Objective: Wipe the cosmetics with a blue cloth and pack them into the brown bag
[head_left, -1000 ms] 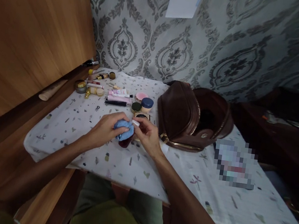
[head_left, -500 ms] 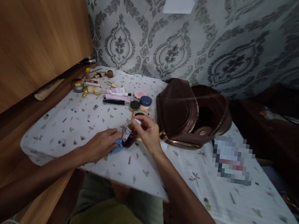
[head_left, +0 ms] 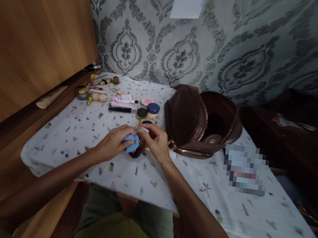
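A dark red bottle (head_left: pixel 137 153) with a white cap stands near the front of the table, partly covered by both hands. My right hand (head_left: pixel 156 140) is closed on its white top, thumb and fingers pinching it. A crumpled blue cloth (head_left: pixel 132 143) is bunched in my left hand (head_left: pixel 116 141), which presses it against the left side of the bottle. The cloth hides the bottle's label. Just behind the bottle are a small box with a dark round mark (head_left: pixel 148 122), a dark-lidded jar (head_left: pixel 141 113) and a blue-lidded jar (head_left: pixel 153 110).
An unzipped brown leather bag (head_left: pixel 187 119) stands to the right of the jars. Tubes and pens (head_left: pixel 122 105) and several small cosmetics (head_left: pixel 97 96) lie at the back left. Beyond the bag is a blurred-out item (head_left: pixel 243 168). A wooden cabinet (head_left: pixel 35 30) borders the left.
My left hand has moved up and to the right with the blue cloth, from low beside the bottle onto its labelled side. My right hand stays on the cap.
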Motion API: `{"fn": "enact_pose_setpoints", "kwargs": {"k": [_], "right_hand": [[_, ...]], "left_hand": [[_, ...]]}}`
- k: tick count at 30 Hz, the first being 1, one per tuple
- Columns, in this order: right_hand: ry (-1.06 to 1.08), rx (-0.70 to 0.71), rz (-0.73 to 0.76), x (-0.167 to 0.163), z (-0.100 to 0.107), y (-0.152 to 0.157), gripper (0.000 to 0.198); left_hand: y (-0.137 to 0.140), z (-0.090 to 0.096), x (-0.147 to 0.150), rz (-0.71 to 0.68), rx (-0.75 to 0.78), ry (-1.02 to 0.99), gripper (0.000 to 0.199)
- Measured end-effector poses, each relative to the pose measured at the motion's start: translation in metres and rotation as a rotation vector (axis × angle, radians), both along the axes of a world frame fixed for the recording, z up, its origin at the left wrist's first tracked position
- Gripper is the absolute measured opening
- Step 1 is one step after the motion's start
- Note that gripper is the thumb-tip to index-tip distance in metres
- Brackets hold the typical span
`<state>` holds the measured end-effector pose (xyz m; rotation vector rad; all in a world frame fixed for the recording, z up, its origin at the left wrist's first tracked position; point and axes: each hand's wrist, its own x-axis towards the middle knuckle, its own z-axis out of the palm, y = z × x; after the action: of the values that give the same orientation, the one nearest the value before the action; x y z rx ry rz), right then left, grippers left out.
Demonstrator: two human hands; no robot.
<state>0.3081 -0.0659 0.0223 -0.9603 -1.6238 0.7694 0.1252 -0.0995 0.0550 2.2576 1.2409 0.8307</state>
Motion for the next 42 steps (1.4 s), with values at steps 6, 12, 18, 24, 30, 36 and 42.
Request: {"fn": "enact_pose_setpoints", "kwargs": {"k": [6, 12, 18, 24, 30, 36, 42], "right_hand": [[-0.03, -0.001, -0.012, 0.001, 0.0, 0.0, 0.022], [-0.041, 0.01, 0.059, 0.002, 0.004, -0.002, 0.022], [-0.114, 0.047, 0.152, 0.006, 0.01, -0.005, 0.026], [-0.11, 0.029, 0.14, 0.006, 0.006, -0.004, 0.029], [0.013, 0.003, 0.089, 0.003, 0.005, -0.002, 0.033], [0.239, -0.069, 0.029, 0.004, 0.009, -0.003, 0.032], [0.297, -0.11, 0.031, 0.002, 0.007, -0.004, 0.036]], "left_hand": [[-0.016, -0.017, -0.025, -0.088, -0.122, 0.119, 0.006], [-0.001, 0.005, -0.02, 0.044, -0.052, -0.014, 0.01], [0.008, 0.003, -0.005, 0.07, -0.169, -0.179, 0.02], [-0.005, -0.024, -0.015, 0.027, -0.379, -0.184, 0.026], [-0.01, -0.027, -0.019, 0.024, -0.404, -0.197, 0.026], [-0.015, -0.021, -0.012, -0.039, -0.545, -0.468, 0.043], [-0.019, -0.022, -0.002, 0.009, -0.59, -0.548, 0.042]]}}
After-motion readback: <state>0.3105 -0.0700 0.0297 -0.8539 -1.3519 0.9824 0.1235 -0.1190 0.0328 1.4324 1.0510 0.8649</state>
